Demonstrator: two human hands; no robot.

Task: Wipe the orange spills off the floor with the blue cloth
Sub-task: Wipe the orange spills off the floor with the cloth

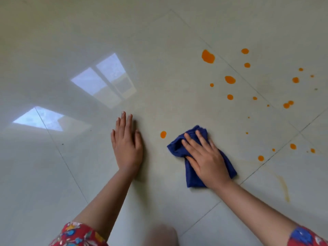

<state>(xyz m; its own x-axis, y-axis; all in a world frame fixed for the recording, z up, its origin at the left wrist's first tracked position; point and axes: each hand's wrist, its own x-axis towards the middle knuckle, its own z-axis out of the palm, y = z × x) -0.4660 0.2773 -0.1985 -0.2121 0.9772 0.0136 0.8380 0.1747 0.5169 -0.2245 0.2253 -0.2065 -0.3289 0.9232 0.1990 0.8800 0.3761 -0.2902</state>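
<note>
Here, right hand [204, 157] atop cloth [176, 148]

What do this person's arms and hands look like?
The left hand and right hand are bare, with no gloves, rings or watch showing. Forearms are uncovered. The left sleeve and right sleeve are short, red floral print with blue.

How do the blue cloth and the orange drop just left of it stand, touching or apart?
Apart. The head view shows a strip of bare floor between the blue cloth and the orange drop.
</note>
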